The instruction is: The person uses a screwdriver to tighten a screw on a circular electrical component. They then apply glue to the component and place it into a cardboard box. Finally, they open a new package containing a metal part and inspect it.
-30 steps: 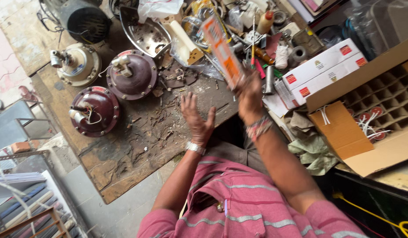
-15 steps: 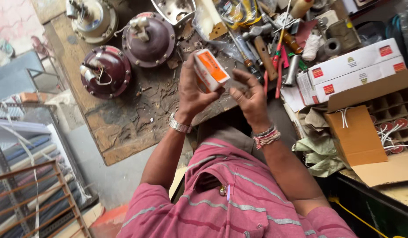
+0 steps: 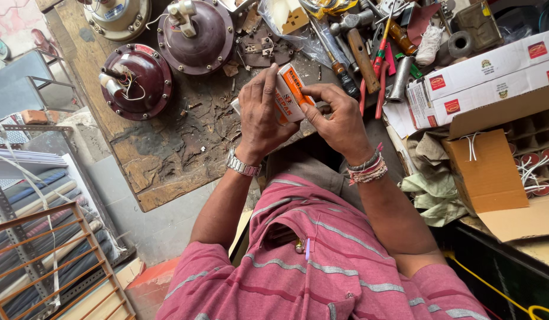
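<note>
My left hand (image 3: 261, 115) and my right hand (image 3: 338, 115) both grip a small orange and white carton (image 3: 290, 93), held just above the near edge of a worn wooden workbench (image 3: 167, 154). The left hand wraps the carton's lower part from the left; a metal watch is on that wrist. The right hand's fingers pinch the carton's upper right end; beaded bracelets circle that wrist. Part of the carton is hidden behind my left fingers.
Two maroon fan motors (image 3: 135, 80) (image 3: 196, 35) and a cream one (image 3: 117, 15) sit on the bench. Hand tools (image 3: 360, 56) lie scattered at the back. White long boxes (image 3: 493, 65) and an open cardboard box (image 3: 505, 172) with compartments stand right. A metal rack (image 3: 43, 237) is at left.
My right hand brought the carton down from over the tool pile to in front of me. My left hand rose off the bench and took hold of it too.
</note>
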{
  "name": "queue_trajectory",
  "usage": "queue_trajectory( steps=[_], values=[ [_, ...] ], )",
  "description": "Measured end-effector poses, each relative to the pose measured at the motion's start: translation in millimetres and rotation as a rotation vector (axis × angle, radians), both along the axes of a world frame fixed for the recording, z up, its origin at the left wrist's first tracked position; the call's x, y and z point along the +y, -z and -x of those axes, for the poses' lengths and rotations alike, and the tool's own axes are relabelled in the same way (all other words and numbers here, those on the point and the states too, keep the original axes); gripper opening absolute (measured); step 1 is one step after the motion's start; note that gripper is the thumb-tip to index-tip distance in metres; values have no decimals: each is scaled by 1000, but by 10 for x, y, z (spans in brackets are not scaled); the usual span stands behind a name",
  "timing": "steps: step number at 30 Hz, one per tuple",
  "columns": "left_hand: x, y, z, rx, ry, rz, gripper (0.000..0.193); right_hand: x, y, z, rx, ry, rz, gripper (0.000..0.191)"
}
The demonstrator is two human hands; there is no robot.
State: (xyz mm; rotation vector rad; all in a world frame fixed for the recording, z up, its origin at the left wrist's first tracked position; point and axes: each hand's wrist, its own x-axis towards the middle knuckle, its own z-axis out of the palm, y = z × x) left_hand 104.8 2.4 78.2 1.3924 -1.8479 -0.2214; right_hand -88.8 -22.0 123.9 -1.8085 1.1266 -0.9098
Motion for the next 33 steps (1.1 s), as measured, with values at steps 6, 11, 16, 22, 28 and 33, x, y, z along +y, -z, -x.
queue_trajectory(
  steps=[6,11,16,22,28,33],
  values=[
    [-4,-30,39,-19,6,-7,115,37,135,-9,-74,32,45,36],
    [-22,-22,87,-36,4,-16,113,90,282,-21,59,97,290,33],
    [-35,18,109,9,12,-18,111,19,340,-22,28,274,19,30],
    [-50,45,169,-100,-8,-15,114,58,306,51,-168,54,18,43],
    [-78,-89,128,-108,-28,149,128,-45,692,102,-659,228,-227,42],
    [-114,-124,-69,522,124,146,131,-111,1061,252,-1283,94,-822,36]
  ],
)
